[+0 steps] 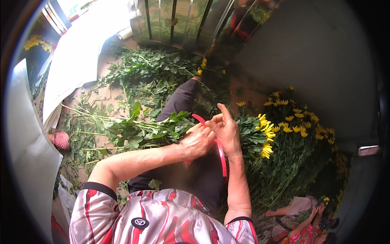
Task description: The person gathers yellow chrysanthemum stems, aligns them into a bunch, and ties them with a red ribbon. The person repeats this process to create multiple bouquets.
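Note:
A bunch of yellow chrysanthemums lies across my lap, its leafy stems [152, 129] reaching left and its yellow flower heads [266, 137] on the right. Over the bunch, my left hand [198, 140] and my right hand [225, 131] meet, fingertips touching. Both pinch a red plastic strip [221, 158] at the stems. One strip end sticks up above my left fingers; a longer tail hangs down past my right wrist. My right index finger points up and away. The strip's path under the bunch is hidden by my hands.
Many cut chrysanthemums [283, 164] are heaped on the right. Stripped leaves and stems [146, 73] litter the floor beyond my leg. White sheeting [79, 52] and a pale panel [30, 146] stand left, near a pink shoe [62, 140]. Another person [298, 219] sits at lower right holding flowers.

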Available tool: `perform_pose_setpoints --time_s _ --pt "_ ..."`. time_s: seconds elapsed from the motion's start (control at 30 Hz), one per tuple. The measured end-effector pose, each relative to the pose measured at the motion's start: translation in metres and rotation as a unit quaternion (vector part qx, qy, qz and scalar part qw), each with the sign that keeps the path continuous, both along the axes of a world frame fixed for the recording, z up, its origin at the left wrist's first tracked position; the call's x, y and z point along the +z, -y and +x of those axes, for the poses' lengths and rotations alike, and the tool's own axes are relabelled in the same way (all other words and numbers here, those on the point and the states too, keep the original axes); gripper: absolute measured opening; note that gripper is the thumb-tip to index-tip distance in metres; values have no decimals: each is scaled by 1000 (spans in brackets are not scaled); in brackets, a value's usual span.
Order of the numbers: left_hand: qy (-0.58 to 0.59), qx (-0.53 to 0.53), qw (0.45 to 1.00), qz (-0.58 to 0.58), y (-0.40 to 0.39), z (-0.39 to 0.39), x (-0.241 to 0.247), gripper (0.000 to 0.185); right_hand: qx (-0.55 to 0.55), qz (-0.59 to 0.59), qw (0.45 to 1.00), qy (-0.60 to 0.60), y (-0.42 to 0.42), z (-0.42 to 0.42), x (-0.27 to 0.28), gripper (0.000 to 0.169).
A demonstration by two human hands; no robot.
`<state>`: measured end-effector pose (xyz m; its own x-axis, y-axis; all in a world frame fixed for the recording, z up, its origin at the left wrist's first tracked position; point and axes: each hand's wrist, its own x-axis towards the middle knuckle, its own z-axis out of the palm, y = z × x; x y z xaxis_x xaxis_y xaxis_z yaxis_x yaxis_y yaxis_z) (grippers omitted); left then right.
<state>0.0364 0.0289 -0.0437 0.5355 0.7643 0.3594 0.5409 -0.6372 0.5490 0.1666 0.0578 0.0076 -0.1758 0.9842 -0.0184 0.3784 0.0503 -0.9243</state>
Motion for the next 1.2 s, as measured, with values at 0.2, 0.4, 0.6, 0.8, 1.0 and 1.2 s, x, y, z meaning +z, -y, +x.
perform_pose_setpoints --time_s 0.2,0.4,0.6,0.8,1.0,1.2 --pt "-32 -26 996 -82 0 -2 10 21 69 61 989 118 -6 -1 -5 13" --pt "118 10 993 -9 4 -19 34 20 0 -165 958 -235 -11 18 -23 12" --pt "345 122 855 -368 -7 -19 37 24 -28 -138 904 -403 -11 28 -23 10" --pt "319 71 796 -510 -29 -14 8 22 43 -86 872 -479 -9 34 -27 13" --pt "484 44 676 -554 -32 -36 8 17 69 91 993 33 10 9 16 36" --pt "449 -84 649 -608 -45 -49 21 16 85 46 995 39 10 21 10 8"
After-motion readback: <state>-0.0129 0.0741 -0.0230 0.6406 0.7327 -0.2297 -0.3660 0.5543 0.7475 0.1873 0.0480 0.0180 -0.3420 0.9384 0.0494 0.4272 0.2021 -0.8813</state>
